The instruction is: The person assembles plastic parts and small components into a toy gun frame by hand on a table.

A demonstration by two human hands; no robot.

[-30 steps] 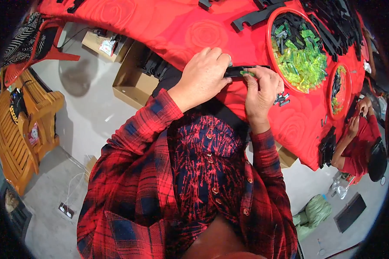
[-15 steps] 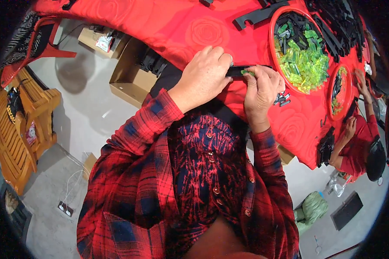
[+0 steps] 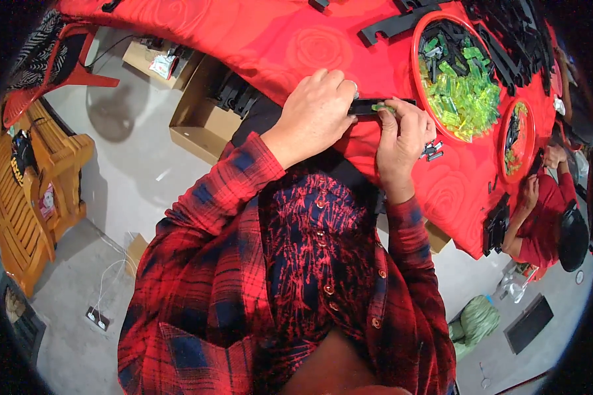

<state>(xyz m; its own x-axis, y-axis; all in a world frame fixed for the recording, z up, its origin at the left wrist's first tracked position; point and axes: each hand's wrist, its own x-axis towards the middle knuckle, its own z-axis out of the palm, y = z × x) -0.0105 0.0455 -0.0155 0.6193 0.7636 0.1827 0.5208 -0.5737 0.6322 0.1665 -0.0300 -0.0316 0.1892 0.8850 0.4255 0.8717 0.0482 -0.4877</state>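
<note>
Over the table edge, my left hand [image 3: 317, 115] is closed round one end of a narrow black plastic bar [image 3: 364, 105]. My right hand [image 3: 405, 141] pinches a small translucent green piece [image 3: 379, 107] against the bar between thumb and fingers. Its fingers also lie along the bar's other end and partly hide it. Just right of that hand, several small dark and silvery pieces [image 3: 432, 151] lie on the red cloth. Beyond them stands a red-rimmed round basket [image 3: 418, 79] of yellow-green translucent pieces and black pieces.
A smaller red basket [image 3: 505, 151] stands farther right, near a co-worker in red [image 3: 540, 227]. Black plastic parts [image 3: 507, 39] heap at the far right, and a notched black part [image 3: 392, 25] lies behind. Below the table's left edge sits an open cardboard box [image 3: 194, 135] holding black parts.
My hands hold nearly the same place, and the green piece now lies flatter along the bar. The co-worker's reaching hand has drawn back from beside the smaller basket toward the other hand.
</note>
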